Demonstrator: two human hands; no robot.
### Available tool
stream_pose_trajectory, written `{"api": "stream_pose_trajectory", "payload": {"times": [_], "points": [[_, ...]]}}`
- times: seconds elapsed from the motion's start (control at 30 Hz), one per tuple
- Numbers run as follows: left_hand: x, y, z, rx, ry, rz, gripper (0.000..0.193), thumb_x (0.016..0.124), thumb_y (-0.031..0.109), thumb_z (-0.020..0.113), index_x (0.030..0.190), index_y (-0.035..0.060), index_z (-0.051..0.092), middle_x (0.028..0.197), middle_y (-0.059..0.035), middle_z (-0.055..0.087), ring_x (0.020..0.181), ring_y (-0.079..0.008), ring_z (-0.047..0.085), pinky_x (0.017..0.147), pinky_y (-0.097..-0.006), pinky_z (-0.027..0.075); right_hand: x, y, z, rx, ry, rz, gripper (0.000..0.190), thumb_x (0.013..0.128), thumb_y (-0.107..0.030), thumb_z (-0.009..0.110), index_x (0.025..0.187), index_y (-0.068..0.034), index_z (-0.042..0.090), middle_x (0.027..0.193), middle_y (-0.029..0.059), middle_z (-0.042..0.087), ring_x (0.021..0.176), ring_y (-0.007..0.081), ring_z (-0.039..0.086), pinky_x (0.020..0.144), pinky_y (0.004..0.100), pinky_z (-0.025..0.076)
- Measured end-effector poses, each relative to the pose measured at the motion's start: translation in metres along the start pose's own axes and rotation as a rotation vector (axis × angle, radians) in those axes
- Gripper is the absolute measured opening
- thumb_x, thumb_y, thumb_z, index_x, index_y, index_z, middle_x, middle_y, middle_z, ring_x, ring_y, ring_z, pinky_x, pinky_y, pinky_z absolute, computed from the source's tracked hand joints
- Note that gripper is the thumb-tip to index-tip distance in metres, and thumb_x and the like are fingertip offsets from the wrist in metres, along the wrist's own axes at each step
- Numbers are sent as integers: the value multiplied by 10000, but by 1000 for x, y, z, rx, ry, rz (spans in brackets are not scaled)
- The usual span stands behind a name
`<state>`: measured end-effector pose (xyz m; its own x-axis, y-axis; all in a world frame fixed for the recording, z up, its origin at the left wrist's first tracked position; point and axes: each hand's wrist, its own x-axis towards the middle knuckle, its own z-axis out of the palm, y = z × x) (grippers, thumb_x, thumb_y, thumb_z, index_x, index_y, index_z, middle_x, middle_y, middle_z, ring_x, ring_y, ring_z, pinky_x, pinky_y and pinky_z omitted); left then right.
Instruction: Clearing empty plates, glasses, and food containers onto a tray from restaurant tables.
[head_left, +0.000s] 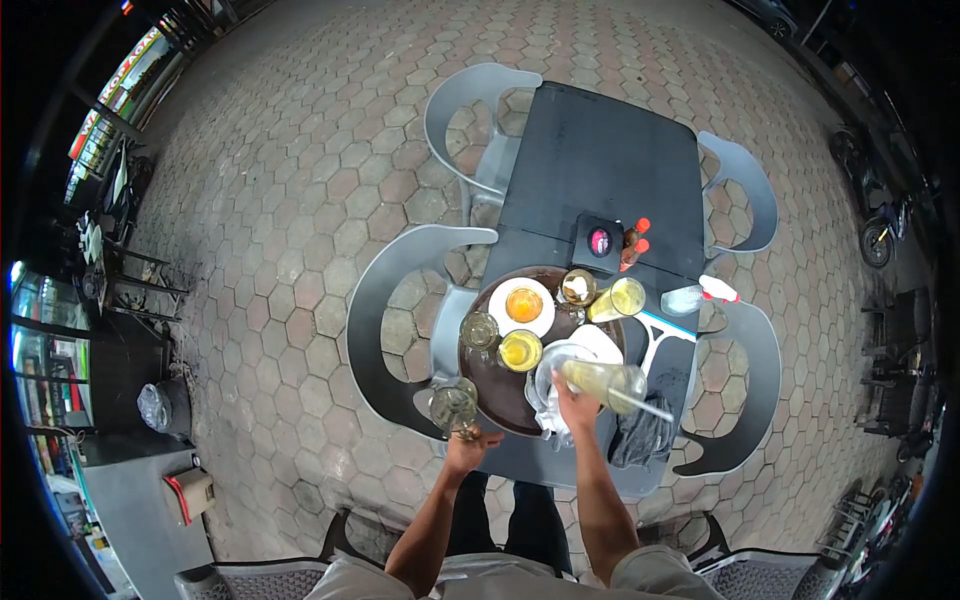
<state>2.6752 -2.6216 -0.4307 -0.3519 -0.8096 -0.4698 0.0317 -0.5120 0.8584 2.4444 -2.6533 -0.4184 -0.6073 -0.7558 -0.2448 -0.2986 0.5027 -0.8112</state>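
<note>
My left hand (471, 450) grips an empty-looking clear glass (453, 403) just off the near left edge of a round brown tray (491, 397). In my right hand (576, 405) a tall glass (604, 381) leans far over to the right, with pale residue and a white straw (641, 403). Below it on the tray lie a clear plastic-looking container (551, 367) and crumpled white tissue (553, 421). A white saucer (501, 304) carries a glass of amber liquid (524, 304). Around it stand a clear glass (479, 330), a yellow drink (520, 350) and a glass with tissue inside (578, 286).
The tray rests on a dark table (607, 142). Beside it are a tall yellowish glass (618, 298), squeegee (660, 330), spray bottle (686, 298), grey cloth (643, 431), black box (598, 241) and red-capped sauce bottles (634, 247). Grey chairs (367, 330) flank the table.
</note>
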Motion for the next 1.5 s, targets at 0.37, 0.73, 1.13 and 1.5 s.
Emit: {"api": "stream_pose_trajectory", "payload": {"times": [0.37,0.73,1.13,1.5], "points": [[39,-26,16,-43,19,-283,66,836,-6,519,877,-57,532,766,-145,653,645,-245,665,502,-305,550,-58,57,-41,64,29,-62,293,757,-144,728,961,16,591,935,86,622,873,177,581,799,315,455],[47,-42,27,-20,-9,-349,220,790,-61,449,973,56,484,813,-168,664,537,-195,633,375,-260,461,-70,64,-67,155,38,21,344,774,-173,710,1034,3,571,972,85,626,901,184,594,812,311,455],[-22,49,-74,406,73,-15,165,811,9,579,966,-38,612,697,-88,634,649,-146,641,505,-243,477,-76,61,-72,305,-3,33,363,771,-148,720,1056,6,557,962,78,612,892,160,580,802,297,460],[148,243,-57,978,-27,630,340,623,78,760,943,46,648,874,-120,673,715,-210,659,681,-312,509,-86,71,-81,-65,156,-57,370,792,-191,700,1076,-8,550,959,89,614,903,203,573,830,330,434]]}}
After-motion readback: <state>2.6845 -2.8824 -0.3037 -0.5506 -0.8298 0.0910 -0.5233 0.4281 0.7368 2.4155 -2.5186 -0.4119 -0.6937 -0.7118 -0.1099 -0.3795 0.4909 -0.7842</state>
